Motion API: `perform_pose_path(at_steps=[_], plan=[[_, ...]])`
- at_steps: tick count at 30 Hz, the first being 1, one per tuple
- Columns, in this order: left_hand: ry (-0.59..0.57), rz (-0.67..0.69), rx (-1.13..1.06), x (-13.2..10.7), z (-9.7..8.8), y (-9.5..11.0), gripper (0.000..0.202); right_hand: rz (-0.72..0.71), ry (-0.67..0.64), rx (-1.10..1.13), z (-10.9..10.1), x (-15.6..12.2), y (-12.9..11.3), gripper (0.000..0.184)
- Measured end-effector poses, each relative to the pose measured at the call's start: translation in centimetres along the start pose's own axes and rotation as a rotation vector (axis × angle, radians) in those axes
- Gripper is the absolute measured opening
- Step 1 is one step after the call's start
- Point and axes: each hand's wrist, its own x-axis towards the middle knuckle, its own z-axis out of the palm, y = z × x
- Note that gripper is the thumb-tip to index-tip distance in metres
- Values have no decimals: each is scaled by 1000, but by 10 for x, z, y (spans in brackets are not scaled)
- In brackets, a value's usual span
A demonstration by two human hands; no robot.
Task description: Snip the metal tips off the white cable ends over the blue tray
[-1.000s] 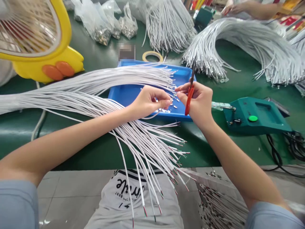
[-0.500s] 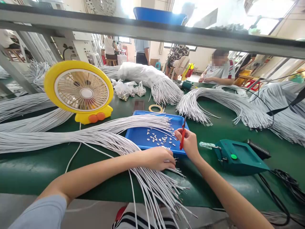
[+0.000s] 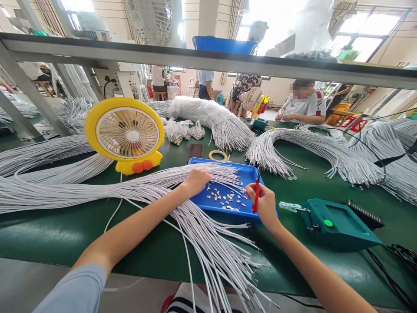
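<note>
My left hand [image 3: 196, 181] lies over the upper bundle of white cables [image 3: 224, 171], at the left side of a blue tray [image 3: 208, 208]. Its fingers are curled; what they grip is hidden. Red-handled scissors [image 3: 256, 198] are held in my right hand [image 3: 265, 203], blades pointing up, at the tray's right edge. Small white connectors [image 3: 224, 196] lie scattered in the tray. A lower bundle of white cables [image 3: 215, 243] fans out beneath my left forearm, its loose ends hanging over the table's front edge.
A yellow fan [image 3: 124, 134] stands behind the cables at left. Behind the tray are a tape roll [image 3: 217, 155] and bags of small parts [image 3: 179, 132]. A green device [image 3: 339, 224] sits at right. Further cable bundles [image 3: 280, 148] lie beyond; a person [image 3: 306, 104] sits opposite.
My left hand has moved up and away from the lower cables to the upper bundle beside the tray. My right hand still holds the scissors. The view has shifted slightly.
</note>
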Motion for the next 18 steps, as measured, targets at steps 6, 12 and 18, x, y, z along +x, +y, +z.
perform_pose_path(at_steps=[6,12,18], plan=[[140,-26,-239,-1,-17,9,27,-57,169,90,-5,1,2,24],[23,231,-545,-22,-45,49,29,-109,318,226,-8,6,7,19],[-429,516,-1096,-65,-56,102,32,-51,227,283,-1,1,7,17]])
